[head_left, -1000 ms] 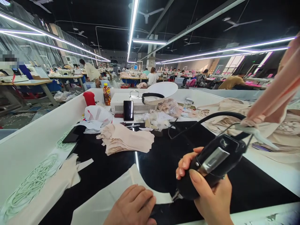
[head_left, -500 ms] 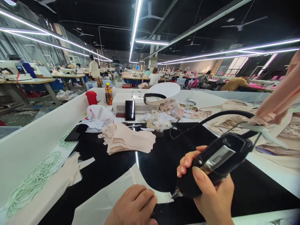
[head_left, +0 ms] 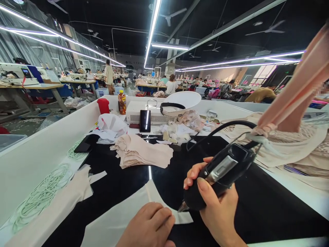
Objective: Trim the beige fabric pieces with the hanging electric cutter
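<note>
My right hand [head_left: 213,206] grips a black corded hand tool [head_left: 218,173] with a silver plate; its metal tip [head_left: 183,207] touches a pale fabric piece [head_left: 123,216] on the black table top [head_left: 257,206]. My left hand [head_left: 147,226] presses flat on that fabric at the bottom edge, fingers together. The tool's black cable [head_left: 221,128] loops up to a pink strap [head_left: 290,92] hanging at the right.
A stack of beige cut pieces [head_left: 141,151] lies mid-table. Behind it stand a white box unit [head_left: 151,115], a phone [head_left: 145,120], a red cup [head_left: 103,105] and a bottle [head_left: 122,102]. Beige garments [head_left: 290,147] pile at right. Other people work at far tables.
My right hand and the tool have moved left along the fabric's curved edge, and the view has shifted slightly. My left hand stays pressed on the fabric.
</note>
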`<act>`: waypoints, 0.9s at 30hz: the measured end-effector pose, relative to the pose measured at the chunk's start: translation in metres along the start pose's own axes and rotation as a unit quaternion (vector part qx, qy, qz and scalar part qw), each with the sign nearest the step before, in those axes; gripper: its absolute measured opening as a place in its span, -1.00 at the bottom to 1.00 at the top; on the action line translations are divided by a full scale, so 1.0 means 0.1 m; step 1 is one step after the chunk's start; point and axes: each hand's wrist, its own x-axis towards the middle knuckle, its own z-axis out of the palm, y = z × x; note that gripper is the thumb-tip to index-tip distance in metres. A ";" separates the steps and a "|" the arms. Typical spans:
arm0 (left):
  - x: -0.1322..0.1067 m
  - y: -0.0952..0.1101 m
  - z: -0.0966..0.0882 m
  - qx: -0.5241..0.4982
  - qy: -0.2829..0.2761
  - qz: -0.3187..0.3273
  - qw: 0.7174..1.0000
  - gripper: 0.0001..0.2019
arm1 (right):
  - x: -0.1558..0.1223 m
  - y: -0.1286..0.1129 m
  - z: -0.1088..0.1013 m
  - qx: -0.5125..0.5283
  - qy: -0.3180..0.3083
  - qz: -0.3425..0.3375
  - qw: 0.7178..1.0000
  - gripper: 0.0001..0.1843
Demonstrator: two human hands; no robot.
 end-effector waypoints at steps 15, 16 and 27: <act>0.02 -0.01 -0.04 -0.004 -0.009 -0.005 1.000 -0.62 | 0.04 -0.06 -0.06 -0.020 0.045 -0.002 0.999 -0.66; 0.02 0.00 -0.04 -0.004 -0.010 -0.003 1.000 -0.61 | 0.04 -0.06 -0.08 -0.023 0.043 -0.004 0.999 -0.66; 0.04 -0.01 -0.05 -0.005 0.011 0.002 1.000 -0.48 | 0.01 -0.03 -0.10 -0.020 0.024 -0.013 0.999 -0.68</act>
